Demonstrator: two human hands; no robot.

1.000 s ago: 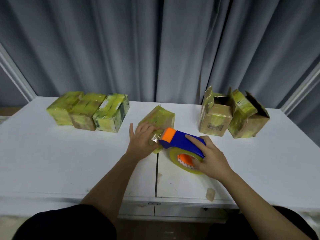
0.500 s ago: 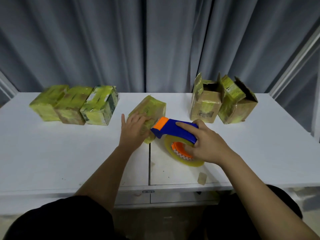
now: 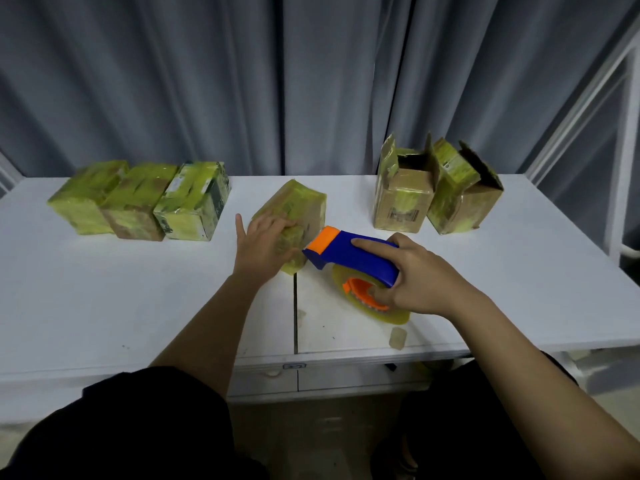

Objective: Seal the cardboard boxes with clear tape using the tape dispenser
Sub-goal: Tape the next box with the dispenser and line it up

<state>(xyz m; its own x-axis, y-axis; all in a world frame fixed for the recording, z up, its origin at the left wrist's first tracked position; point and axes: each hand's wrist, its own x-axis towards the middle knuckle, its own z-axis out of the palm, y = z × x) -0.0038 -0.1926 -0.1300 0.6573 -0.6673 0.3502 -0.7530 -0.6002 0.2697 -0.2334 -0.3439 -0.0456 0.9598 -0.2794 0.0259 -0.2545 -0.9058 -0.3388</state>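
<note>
A small cardboard box (image 3: pixel 300 202) wrapped in yellowish tape lies at the middle of the white table (image 3: pixel 104 299). My left hand (image 3: pixel 265 245) rests on its near end, fingers spread over it. My right hand (image 3: pixel 420 275) grips the blue and orange tape dispenser (image 3: pixel 349 256), whose orange nose sits against the box's near right corner. The roll of clear tape (image 3: pixel 367 303) hangs under the dispenser, partly hidden by my fingers.
Three taped boxes (image 3: pixel 138 200) stand in a row at the back left. Two cardboard boxes with open flaps (image 3: pixel 436 199) stand at the back right. A small scrap of tape (image 3: pixel 397 338) lies near the front edge. Grey curtains hang behind.
The dispenser has drawn slightly right and back along the box's near end. My left hand stays pressed on the box. The camera view has shifted a little.
</note>
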